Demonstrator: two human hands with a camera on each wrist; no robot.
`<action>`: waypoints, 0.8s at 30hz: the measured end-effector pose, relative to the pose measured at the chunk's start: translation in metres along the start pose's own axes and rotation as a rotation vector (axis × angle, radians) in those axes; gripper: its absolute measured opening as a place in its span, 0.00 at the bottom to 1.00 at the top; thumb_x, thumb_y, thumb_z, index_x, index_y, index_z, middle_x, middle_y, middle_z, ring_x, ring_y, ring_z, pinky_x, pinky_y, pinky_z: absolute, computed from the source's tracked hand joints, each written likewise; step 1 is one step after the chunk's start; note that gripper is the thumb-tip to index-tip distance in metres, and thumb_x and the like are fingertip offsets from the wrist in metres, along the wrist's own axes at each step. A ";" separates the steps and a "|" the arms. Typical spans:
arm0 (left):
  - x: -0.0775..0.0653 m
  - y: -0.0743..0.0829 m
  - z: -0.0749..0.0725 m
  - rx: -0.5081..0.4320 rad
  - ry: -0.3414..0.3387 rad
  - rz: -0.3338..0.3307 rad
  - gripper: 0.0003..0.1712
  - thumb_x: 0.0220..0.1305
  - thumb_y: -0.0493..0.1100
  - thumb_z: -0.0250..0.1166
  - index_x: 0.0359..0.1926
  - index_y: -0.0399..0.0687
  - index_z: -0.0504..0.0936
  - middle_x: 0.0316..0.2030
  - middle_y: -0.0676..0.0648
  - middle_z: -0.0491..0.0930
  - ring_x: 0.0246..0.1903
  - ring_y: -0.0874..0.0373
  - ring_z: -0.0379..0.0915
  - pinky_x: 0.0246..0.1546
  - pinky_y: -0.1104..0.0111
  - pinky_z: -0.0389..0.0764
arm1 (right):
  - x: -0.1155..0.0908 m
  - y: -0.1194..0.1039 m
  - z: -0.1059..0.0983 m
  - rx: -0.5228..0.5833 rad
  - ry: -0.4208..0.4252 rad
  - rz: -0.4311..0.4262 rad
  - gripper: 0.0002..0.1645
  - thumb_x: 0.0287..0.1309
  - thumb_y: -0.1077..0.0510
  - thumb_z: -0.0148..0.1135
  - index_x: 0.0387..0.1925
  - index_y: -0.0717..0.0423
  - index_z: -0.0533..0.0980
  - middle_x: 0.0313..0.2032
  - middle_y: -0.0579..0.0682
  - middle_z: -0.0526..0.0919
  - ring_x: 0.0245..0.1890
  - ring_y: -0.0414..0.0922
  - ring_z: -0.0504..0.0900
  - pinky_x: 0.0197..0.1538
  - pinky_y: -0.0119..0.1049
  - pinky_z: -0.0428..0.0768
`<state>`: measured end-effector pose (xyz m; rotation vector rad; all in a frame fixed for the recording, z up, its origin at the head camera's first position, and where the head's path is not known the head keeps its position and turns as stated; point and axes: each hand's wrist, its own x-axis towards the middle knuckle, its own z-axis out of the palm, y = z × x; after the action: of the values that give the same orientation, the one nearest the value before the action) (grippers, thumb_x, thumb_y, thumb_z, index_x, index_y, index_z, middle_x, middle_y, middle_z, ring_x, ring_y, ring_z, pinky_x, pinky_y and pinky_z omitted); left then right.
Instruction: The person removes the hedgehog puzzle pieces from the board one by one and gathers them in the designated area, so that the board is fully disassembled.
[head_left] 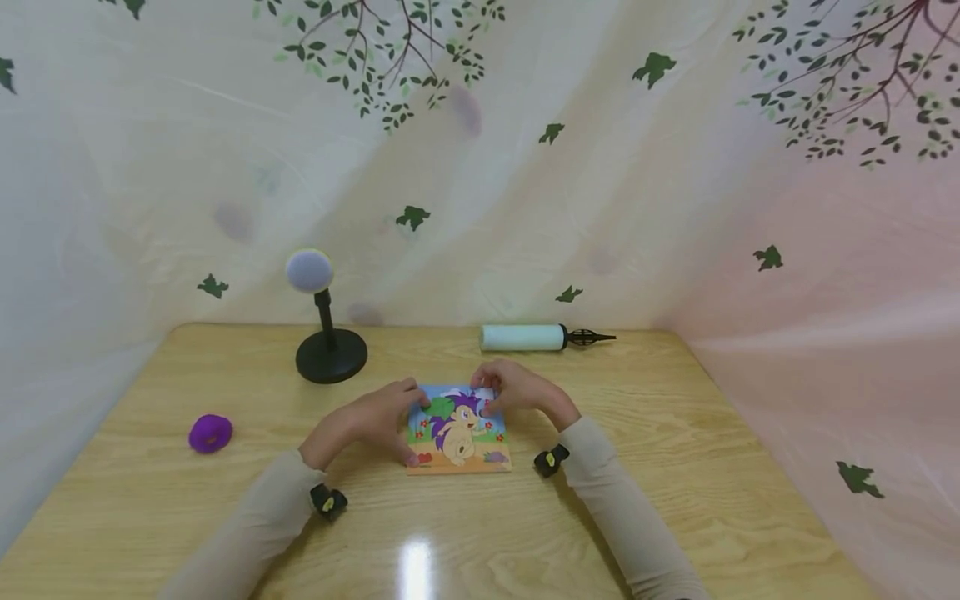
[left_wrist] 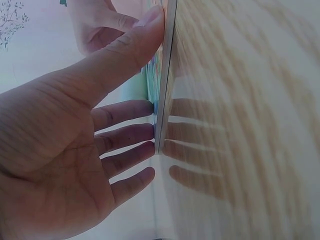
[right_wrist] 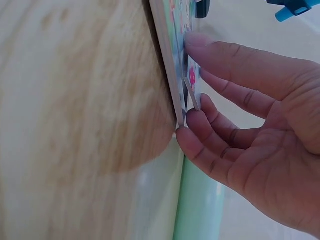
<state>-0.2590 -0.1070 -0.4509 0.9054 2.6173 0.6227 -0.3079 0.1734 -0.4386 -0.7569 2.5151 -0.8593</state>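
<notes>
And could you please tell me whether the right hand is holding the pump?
No, the right hand pinches a puzzle piece, while the pump lies farther back.

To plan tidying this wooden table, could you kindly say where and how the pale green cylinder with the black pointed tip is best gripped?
Probably by the middle of the pale green cylinder, from above and the near side: it lies along the far edge of the table, with the pale leaf-printed backdrop close behind. The slim black tip looks a poorer hold.
</notes>
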 end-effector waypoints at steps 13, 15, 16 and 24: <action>0.000 0.003 0.000 0.005 -0.007 -0.001 0.48 0.46 0.59 0.83 0.64 0.45 0.74 0.53 0.47 0.70 0.53 0.52 0.68 0.64 0.52 0.75 | -0.003 0.000 -0.002 -0.049 -0.009 -0.021 0.27 0.48 0.64 0.80 0.51 0.58 0.82 0.44 0.52 0.82 0.43 0.44 0.75 0.48 0.34 0.77; 0.000 0.004 -0.001 0.006 -0.009 0.001 0.48 0.46 0.59 0.83 0.64 0.45 0.74 0.53 0.46 0.70 0.53 0.51 0.68 0.63 0.51 0.75 | -0.004 0.000 -0.002 -0.056 -0.007 -0.023 0.27 0.47 0.63 0.81 0.52 0.58 0.82 0.44 0.52 0.82 0.43 0.44 0.75 0.48 0.34 0.77; 0.000 0.004 -0.001 0.006 -0.009 0.001 0.48 0.45 0.60 0.83 0.64 0.44 0.74 0.53 0.46 0.70 0.53 0.51 0.68 0.63 0.51 0.75 | -0.004 -0.001 -0.002 -0.063 -0.007 -0.025 0.28 0.47 0.63 0.81 0.52 0.58 0.82 0.44 0.52 0.82 0.43 0.44 0.75 0.48 0.34 0.77; 0.000 0.003 -0.001 0.008 -0.014 -0.016 0.49 0.46 0.60 0.82 0.65 0.45 0.73 0.54 0.47 0.70 0.54 0.51 0.68 0.65 0.51 0.75 | -0.004 -0.007 -0.002 -0.134 -0.011 -0.042 0.29 0.48 0.61 0.81 0.53 0.59 0.82 0.46 0.53 0.82 0.46 0.47 0.77 0.50 0.37 0.78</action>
<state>-0.2577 -0.1055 -0.4490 0.8874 2.6143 0.5996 -0.3034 0.1718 -0.4322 -0.8570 2.5754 -0.7027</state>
